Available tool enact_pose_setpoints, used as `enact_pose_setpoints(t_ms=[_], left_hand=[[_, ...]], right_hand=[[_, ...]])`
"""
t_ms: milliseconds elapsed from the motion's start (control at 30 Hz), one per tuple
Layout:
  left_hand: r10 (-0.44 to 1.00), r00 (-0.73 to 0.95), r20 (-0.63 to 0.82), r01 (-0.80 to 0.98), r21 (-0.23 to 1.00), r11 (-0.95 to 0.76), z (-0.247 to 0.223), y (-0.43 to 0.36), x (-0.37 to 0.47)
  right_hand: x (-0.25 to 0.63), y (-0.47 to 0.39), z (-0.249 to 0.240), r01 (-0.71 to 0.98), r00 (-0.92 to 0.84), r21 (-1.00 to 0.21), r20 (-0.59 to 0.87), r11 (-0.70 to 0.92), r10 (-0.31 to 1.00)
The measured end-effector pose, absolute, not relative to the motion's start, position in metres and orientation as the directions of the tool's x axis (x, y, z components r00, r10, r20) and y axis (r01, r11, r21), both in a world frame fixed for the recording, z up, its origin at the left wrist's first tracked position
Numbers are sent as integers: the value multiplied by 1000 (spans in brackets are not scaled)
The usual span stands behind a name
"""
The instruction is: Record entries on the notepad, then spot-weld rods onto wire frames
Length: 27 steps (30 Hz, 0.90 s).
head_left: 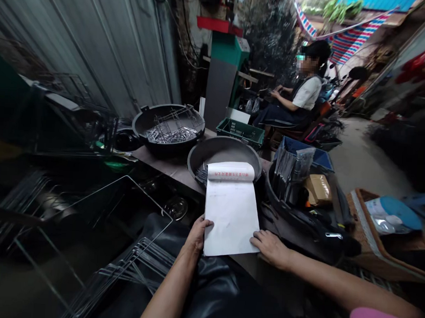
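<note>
A white paper pad (231, 217) with red printing on its curled-over top sheet is held up in front of me. My left hand (197, 233) grips its left edge, thumb on the front and fingers behind. At the lower right edge, my right hand (270, 247) is closed on the pad, fingers over the front. The pad's top overlaps a round dark pan (223, 147), where thin metal pieces show at the left. Bent wire frames (135, 264) lie over my lap, beside my left forearm.
Another pan (139, 124) with wire pieces stands left, behind a protruding wire frame. On the right are a loaded pan (274, 195) with a cardboard box (317, 189) and a wicker basket (372, 238). A green crate (240, 129) and a seated co-worker (305, 92) are farther back.
</note>
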<state>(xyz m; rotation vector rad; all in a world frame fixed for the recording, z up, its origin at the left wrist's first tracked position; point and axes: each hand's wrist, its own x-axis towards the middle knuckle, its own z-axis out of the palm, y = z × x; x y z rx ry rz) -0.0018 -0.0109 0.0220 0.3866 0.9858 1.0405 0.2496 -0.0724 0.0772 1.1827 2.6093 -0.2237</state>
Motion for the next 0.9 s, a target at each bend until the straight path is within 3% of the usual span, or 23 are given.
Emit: enact_pose_setpoints(t_ms=[100,533,667,900], left_hand=[[855,142,-498,-544,683,488,23,-11,-2],[861,155,-484,-576,664,476,20,-11,-2],[856,167,-489,-605,635,481,20,-11,-3],[761,280,-585,-720,396,570,22,-12,-4]], right_hand=[[251,-68,77,786,-597,-26,-290,618,748],[254,-49,82,715,-647,-53,-428,697,631],[257,-43,80,722,-648,-69,-413,688,639],[252,-34,105,780,-620,-235,-421,580,662]])
